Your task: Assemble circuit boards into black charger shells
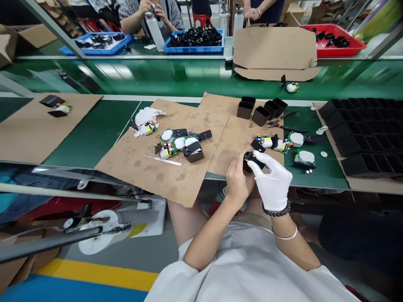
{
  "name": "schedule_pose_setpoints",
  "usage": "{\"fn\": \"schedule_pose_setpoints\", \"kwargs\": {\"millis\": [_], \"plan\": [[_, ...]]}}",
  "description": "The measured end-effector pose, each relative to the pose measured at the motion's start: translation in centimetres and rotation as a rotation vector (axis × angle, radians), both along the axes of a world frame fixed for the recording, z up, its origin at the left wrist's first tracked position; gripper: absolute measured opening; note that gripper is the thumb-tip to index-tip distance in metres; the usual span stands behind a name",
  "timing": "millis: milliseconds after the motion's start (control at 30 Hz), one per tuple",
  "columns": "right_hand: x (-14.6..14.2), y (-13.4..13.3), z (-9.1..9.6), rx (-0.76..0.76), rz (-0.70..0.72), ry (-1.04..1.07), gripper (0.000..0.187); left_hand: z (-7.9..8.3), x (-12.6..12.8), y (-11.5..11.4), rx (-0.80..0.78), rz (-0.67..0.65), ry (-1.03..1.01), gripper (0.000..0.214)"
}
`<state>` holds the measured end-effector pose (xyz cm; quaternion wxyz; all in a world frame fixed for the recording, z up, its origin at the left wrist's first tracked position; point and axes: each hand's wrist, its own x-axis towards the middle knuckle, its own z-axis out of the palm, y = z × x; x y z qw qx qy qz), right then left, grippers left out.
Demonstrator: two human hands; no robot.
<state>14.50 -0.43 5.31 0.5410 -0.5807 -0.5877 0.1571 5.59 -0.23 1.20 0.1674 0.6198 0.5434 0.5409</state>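
Black casing (248,158) lay between both grips, left hand (239,179) curled round one side, gloved right hand (273,179) pinching the other

White glove (275,191) on right hand (272,178), black beaded bracelet (277,213), pale bangle (286,238), light grey short-sleeved top (239,264)

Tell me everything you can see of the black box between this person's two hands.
The black box is small, dark and looks like plastic. The bare left hand wraps its left side, while the white-gloved right hand has thumb and fingertips against it. It is held by the near edge of the table. Fingers hide much of it; finer details are unclear.
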Motion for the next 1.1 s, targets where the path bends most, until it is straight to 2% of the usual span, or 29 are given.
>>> {"fn": "schedule_pose_setpoints", "kwargs": {"millis": [67,133,300,367,433,500,533,600,700,867,1000,1100], "plan": [[-0.5,0.1,-0.1,0.076,-0.042,-0.068,0.012,-0.3,0.0,0.0,0.004,0.008,0.016,0.048],[-0.5,0.3,-0.2,0.128,-0.021,-0.142,0.006,-0.4,-0.1,-0.1,-0.029,0.003,0.007,0.048],[1.4,1.4,-0.7,0.116,0.242,-0.276,0.014,0.2,-0.7,0.2,-0.162,-0.007,-0.022,0.055],[2.6,1.9,-0.7,0.112,0.314,-0.342,0.017,0.7,-1.5,0.4,-0.191,-0.067,-0.013,0.057],[3.4,2.1,-0.4,0.156,0.366,-0.425,0.015,1.2,-2.8,0.5,-0.206,-0.200,-0.010,0.058],[3.8,1.9,0.2,0.244,0.353,-0.483,0.015,1.6,-4.3,0.6,-0.205,-0.313,-0.023,0.057],[3.8,1.7,0.4,0.285,0.321,-0.492,0.017,1.6,-5.0,0.6,-0.199,-0.328,-0.039,0.055],[3.6,1.2,0.7,0.322,0.267,-0.499,0.018,1.6,-6.2,0.6,-0.174,-0.276,-0.102,0.050],[3.2,0.8,0.7,0.274,0.306,-0.536,0.010,1.2,-6.8,0.7,-0.159,-0.201,-0.228,0.040],[3.5,1.2,0.7,0.293,0.244,-0.483,0.013,0.8,-6.8,0.8,-0.149,-0.234,-0.305,0.029],[4.1,1.6,0.9,0.204,0.374,-0.565,0.012,0.8,-7.1,0.7,-0.177,-0.231,-0.306,0.025],[4.2,1.6,0.6,0.137,0.295,-0.465,0.014,1.0,-7.1,0.6,-0.190,-0.225,-0.268,0.023]]}}
